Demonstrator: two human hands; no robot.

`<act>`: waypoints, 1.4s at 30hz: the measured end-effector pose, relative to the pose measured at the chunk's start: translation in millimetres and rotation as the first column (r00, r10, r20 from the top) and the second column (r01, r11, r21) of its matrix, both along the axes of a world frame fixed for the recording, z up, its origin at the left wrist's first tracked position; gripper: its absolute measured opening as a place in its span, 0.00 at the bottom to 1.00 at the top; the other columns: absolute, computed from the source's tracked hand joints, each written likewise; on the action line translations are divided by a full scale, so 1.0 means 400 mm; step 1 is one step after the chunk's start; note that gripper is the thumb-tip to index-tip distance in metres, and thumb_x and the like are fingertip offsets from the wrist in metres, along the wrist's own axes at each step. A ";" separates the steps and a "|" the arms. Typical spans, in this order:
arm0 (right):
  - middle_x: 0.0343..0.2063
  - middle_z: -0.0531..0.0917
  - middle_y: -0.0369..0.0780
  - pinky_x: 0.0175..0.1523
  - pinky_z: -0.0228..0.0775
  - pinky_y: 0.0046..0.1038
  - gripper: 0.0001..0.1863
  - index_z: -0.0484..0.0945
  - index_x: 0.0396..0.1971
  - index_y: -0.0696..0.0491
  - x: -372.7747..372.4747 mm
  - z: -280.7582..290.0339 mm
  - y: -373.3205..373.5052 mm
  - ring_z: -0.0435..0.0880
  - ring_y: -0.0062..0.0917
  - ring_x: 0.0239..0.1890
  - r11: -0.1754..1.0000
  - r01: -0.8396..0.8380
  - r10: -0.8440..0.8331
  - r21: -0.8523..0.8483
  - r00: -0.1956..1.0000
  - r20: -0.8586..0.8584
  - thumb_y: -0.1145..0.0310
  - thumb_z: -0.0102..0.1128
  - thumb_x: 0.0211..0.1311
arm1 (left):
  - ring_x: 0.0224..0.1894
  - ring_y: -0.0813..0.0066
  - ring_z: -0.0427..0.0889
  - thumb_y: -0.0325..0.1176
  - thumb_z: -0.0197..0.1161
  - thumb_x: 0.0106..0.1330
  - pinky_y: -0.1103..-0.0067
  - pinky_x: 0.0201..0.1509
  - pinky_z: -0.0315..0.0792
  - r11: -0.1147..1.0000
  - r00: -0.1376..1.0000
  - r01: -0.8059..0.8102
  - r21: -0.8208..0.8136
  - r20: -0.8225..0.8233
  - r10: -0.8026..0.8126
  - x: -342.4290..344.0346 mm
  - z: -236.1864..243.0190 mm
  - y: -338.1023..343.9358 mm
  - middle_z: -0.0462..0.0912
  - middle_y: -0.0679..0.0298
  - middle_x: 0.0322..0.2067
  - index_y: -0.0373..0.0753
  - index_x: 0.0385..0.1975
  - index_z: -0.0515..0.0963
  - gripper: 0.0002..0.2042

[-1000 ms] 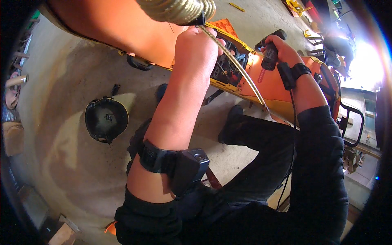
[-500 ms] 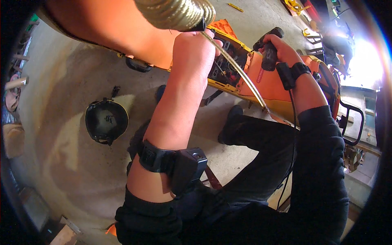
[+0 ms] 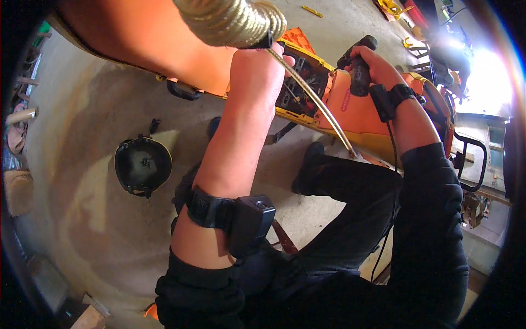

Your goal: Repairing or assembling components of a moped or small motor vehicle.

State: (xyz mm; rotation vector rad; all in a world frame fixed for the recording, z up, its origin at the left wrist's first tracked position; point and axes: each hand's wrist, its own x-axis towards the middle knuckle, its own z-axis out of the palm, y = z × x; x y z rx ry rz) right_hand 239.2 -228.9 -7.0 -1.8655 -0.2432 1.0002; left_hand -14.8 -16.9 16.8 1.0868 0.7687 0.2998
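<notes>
Over the left hand [image 3: 257,67], coiled cord [image 3: 227,23]

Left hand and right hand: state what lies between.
In the head view: a yellow-framed open compartment, a gold cord passing before it, then an orange panel.

left arm [image 3: 238,131] is stretched forward, left hand [image 3: 255,64] partly hidden; right arm [image 3: 419,123] is also forward, right hand [image 3: 377,63] curled.

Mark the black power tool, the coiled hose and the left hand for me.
Black power tool [image 3: 359,80]: head view, lower cylindrical section.
Coiled hose [image 3: 233,24]: head view, visible coils.
Left hand [image 3: 258,63]: head view, its back.
</notes>
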 end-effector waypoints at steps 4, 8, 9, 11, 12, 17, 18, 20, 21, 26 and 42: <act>0.38 0.78 0.44 0.42 0.78 0.24 0.09 0.71 0.44 0.50 0.016 0.001 -0.006 0.83 0.24 0.37 0.998 -0.061 0.061 -0.013 0.998 0.008 0.66 0.52 0.66 | 0.29 0.75 0.82 0.34 0.50 0.64 0.80 0.29 0.74 1.000 0.999 -0.026 0.002 0.023 0.026 0.004 -0.007 -0.004 0.84 0.60 0.30 0.34 0.39 0.76 0.12; 0.37 0.77 0.42 0.44 0.78 0.23 0.10 0.71 0.44 0.50 0.006 0.004 -0.019 0.82 0.24 0.39 1.000 -0.020 0.020 -0.007 1.000 0.001 0.66 0.53 0.65 | 0.29 0.74 0.82 0.34 0.50 0.64 0.79 0.30 0.74 0.999 0.999 -0.035 -0.014 0.002 0.035 0.004 -0.009 -0.008 0.84 0.60 0.30 0.34 0.39 0.76 0.12; 0.37 0.77 0.42 0.45 0.77 0.23 0.10 0.72 0.44 0.50 0.008 0.011 -0.012 0.82 0.24 0.39 0.998 0.055 -0.056 -0.008 0.996 -0.071 0.66 0.53 0.65 | 0.30 0.73 0.82 0.34 0.50 0.64 0.79 0.30 0.74 1.000 1.000 -0.021 -0.017 -0.014 0.021 0.006 -0.007 -0.010 0.84 0.60 0.30 0.34 0.39 0.76 0.12; 0.34 0.77 0.40 0.38 0.74 0.24 0.10 0.73 0.41 0.50 -0.003 0.020 -0.016 0.79 0.22 0.34 0.993 0.114 -0.113 0.024 0.992 -0.053 0.63 0.54 0.63 | 0.30 0.73 0.82 0.34 0.51 0.64 0.78 0.31 0.73 1.000 0.999 0.007 -0.023 -0.046 -0.008 0.010 -0.003 -0.014 0.84 0.59 0.31 0.34 0.38 0.76 0.12; 0.31 0.78 0.38 0.31 0.71 0.25 0.11 0.75 0.37 0.51 -0.045 0.033 -0.003 0.78 0.21 0.28 0.994 0.090 -0.092 0.062 0.995 0.034 0.59 0.55 0.61 | 0.31 0.72 0.82 0.34 0.51 0.64 0.77 0.32 0.73 0.999 0.999 0.017 -0.041 -0.029 -0.018 0.007 -0.007 -0.011 0.83 0.59 0.31 0.34 0.39 0.76 0.12; 0.26 0.79 0.34 0.23 0.67 0.25 0.15 0.76 0.34 0.51 -0.087 0.130 -0.038 0.75 0.20 0.21 0.999 0.041 -0.044 0.035 0.995 0.090 0.54 0.58 0.58 | 0.32 0.71 0.80 0.33 0.52 0.64 0.76 0.32 0.73 0.995 0.994 0.095 -0.043 -0.042 -0.096 0.024 -0.025 -0.027 0.82 0.59 0.33 0.33 0.41 0.75 0.12; 0.25 0.79 0.34 0.23 0.67 0.25 0.16 0.77 0.34 0.51 -0.116 0.151 -0.021 0.75 0.20 0.20 0.998 0.050 -0.052 0.025 0.993 0.104 0.53 0.58 0.58 | 0.33 0.71 0.80 0.33 0.52 0.64 0.76 0.32 0.73 0.995 0.994 0.094 -0.035 -0.058 -0.096 0.021 -0.032 -0.025 0.82 0.59 0.33 0.33 0.42 0.75 0.12; 0.28 0.79 0.35 0.29 0.70 0.25 0.14 0.76 0.37 0.52 -0.148 0.200 -0.043 0.77 0.20 0.25 0.997 -0.009 -0.001 0.072 0.991 0.137 0.57 0.57 0.59 | 0.34 0.71 0.79 0.33 0.53 0.63 0.76 0.33 0.73 0.991 0.988 0.129 -0.032 -0.079 -0.131 0.022 -0.032 -0.026 0.81 0.58 0.35 0.33 0.42 0.75 0.13; 0.29 0.79 0.36 0.31 0.71 0.24 0.14 0.75 0.38 0.52 -0.164 0.217 -0.065 0.78 0.20 0.27 0.995 -0.030 0.016 0.091 0.989 0.148 0.59 0.57 0.60 | 0.31 0.73 0.79 0.33 0.52 0.63 0.77 0.32 0.72 0.991 0.988 0.128 -0.035 -0.082 -0.130 0.026 -0.031 -0.033 0.81 0.59 0.32 0.33 0.39 0.75 0.12; 0.27 0.80 0.40 0.34 0.76 0.28 0.10 0.74 0.36 0.57 -0.194 0.200 -0.160 0.81 0.25 0.27 0.989 0.144 -0.146 0.027 0.988 0.055 0.68 0.57 0.56 | 0.26 0.77 0.78 0.32 0.51 0.63 0.80 0.29 0.72 0.992 0.987 0.125 -0.025 -0.101 -0.127 0.034 -0.042 -0.042 0.81 0.62 0.29 0.34 0.35 0.76 0.09; 0.27 0.82 0.43 0.32 0.75 0.30 0.16 0.75 0.36 0.61 -0.512 -0.018 -0.315 0.82 0.27 0.24 0.929 -0.247 0.191 -0.276 0.958 -0.215 0.65 0.59 0.50 | 0.34 0.74 0.80 0.38 0.54 0.65 0.79 0.36 0.71 0.945 0.933 0.267 0.192 -0.295 -0.204 0.029 -0.059 -0.047 0.82 0.63 0.31 0.38 0.37 0.76 0.11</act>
